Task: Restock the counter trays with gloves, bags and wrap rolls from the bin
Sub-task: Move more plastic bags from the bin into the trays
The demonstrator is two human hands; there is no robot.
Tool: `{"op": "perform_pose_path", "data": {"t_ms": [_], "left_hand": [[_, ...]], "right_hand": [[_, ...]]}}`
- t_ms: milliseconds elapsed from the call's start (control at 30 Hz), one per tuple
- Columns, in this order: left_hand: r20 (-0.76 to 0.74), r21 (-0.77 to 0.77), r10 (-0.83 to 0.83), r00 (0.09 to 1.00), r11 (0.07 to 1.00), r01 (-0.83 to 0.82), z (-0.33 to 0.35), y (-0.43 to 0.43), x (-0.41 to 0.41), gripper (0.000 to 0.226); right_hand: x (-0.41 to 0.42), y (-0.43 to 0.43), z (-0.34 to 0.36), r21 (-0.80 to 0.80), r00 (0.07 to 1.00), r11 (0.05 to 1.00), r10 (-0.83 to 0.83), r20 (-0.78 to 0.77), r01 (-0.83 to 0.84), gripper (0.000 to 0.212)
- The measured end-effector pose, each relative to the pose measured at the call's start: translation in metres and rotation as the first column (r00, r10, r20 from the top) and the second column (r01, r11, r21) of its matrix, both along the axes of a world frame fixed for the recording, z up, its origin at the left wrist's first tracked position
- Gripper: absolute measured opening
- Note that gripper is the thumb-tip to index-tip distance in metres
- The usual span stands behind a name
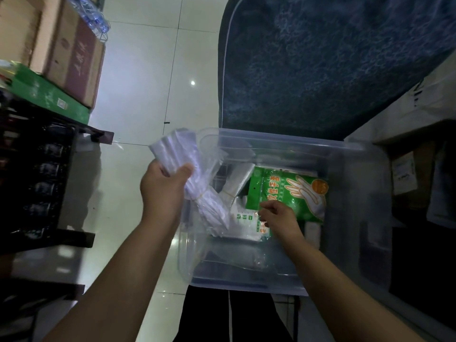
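Note:
A clear plastic bin (357, 183) stands on the floor in front of me. My left hand (164, 187) grips a tied bundle of clear plastic bags (195, 174) held up over the bin's left rim. Inside the bin lies a green glove packet (288, 193) printed with a hand picture. My right hand (278, 215) reaches into the bin, fingers curled at the lower left corner of that green packet; a second white and green packet (246, 225) lies under it. Another bundle of clear bags (239, 178) rests deeper in the bin.
A dark shelf rack (42, 183) stands at the left, with cardboard boxes (71, 53) and a green box (47, 95) stacked above it. A dark blue patterned cover (333, 62) lies beyond the bin. White boxes (419, 114) sit at the right. Glossy white floor tiles (138, 82) show between rack and bin.

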State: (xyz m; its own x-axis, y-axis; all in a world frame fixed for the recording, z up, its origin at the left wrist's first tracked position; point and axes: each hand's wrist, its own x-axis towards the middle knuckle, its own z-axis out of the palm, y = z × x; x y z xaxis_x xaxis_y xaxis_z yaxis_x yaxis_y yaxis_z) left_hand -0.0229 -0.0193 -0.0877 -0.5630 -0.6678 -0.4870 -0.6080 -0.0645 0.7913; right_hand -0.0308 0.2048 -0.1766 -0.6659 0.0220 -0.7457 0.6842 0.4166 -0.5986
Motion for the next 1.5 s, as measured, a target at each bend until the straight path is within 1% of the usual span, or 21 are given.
{"op": "perform_pose_path", "data": {"t_ms": [133,233,300,433,500,567,633,700,800,900,967,1100,1167,1233,1400,1500], "left_hand": [[-0.021,0.005,-0.010,1.000,1.000,0.010,-0.014,-0.020,-0.002,0.023],[-0.022,0.027,-0.043,0.999,0.999,0.044,-0.026,-0.029,-0.001,0.025],[-0.032,0.059,-0.042,0.999,0.997,0.044,-0.033,-0.035,0.001,0.027],[-0.037,0.099,-0.041,0.998,0.994,0.044,-0.041,-0.041,0.002,0.036],[-0.039,0.107,-0.043,0.998,0.993,0.047,-0.043,-0.043,0.001,0.032],[-0.036,0.109,-0.046,0.998,0.993,0.050,-0.043,-0.043,0.000,0.031],[-0.034,0.102,-0.062,0.998,0.993,0.065,-0.040,-0.043,-0.001,0.030],[-0.043,0.093,-0.079,0.996,0.992,0.083,-0.036,-0.042,-0.002,0.024],[-0.044,0.087,-0.104,0.994,0.990,0.108,-0.025,-0.036,-0.003,0.023],[-0.042,0.084,-0.138,0.990,0.986,0.141,-0.008,-0.024,-0.007,0.017],[-0.040,0.087,-0.194,0.980,0.977,0.197,0.008,-0.012,-0.010,0.013],[-0.067,0.129,-0.333,0.941,0.932,0.339,0.047,0.025,-0.019,0.010],[-0.097,0.144,-0.415,0.905,0.894,0.425,0.069,0.052,-0.027,0.014],[-0.161,0.202,-0.468,0.869,0.846,0.493,0.091,0.082,-0.034,0.017],[-0.292,0.338,-0.613,0.734,0.651,0.679,0.140,0.168,-0.039,0.014],[-0.355,0.395,-0.649,0.673,0.548,0.737,0.161,0.221,-0.027,0.011]], "right_hand": [[-0.002,-0.026,-0.041,0.111,0.999,0.993,0.041,-0.016,-0.039,0.021],[-0.011,-0.055,-0.066,0.151,0.996,0.986,0.073,-0.050,-0.065,0.023],[-0.017,-0.074,-0.081,0.208,0.994,0.976,0.086,-0.071,-0.070,0.018],[-0.027,-0.096,-0.103,0.292,1.000,0.956,-0.004,-0.024,0.010,0.031],[-0.030,-0.098,-0.108,0.333,1.000,0.943,-0.019,0.013,0.013,0.026],[-0.031,-0.095,-0.106,0.347,0.999,0.938,-0.019,0.031,0.007,0.016],[-0.031,-0.088,-0.099,0.327,0.999,0.945,-0.025,0.042,0.010,0.005],[-0.029,-0.080,-0.087,0.294,0.997,0.955,-0.064,0.043,0.049,0.015],[-0.025,-0.062,-0.053,0.167,0.986,0.973,-0.164,0.019,0.159,0.013],[-0.022,-0.036,-0.006,0.008,0.976,0.976,-0.218,-0.024,0.218,0.023],[-0.020,-0.016,0.032,-0.073,0.969,0.970,-0.236,-0.078,0.231,0.027],[-0.010,0.023,0.113,-0.147,0.942,0.956,-0.279,-0.188,0.253,0.030],[-0.001,0.042,0.153,-0.137,0.911,0.949,-0.312,-0.269,0.284,0.023],[0.011,0.062,0.191,-0.111,0.874,0.944,-0.330,-0.357,0.312,0.019],[0.056,0.118,0.273,-0.103,0.746,0.887,-0.437,-0.502,0.450,0.022],[0.091,0.150,0.307,-0.164,0.634,0.811,-0.550,-0.544,0.562,0.029]]}}
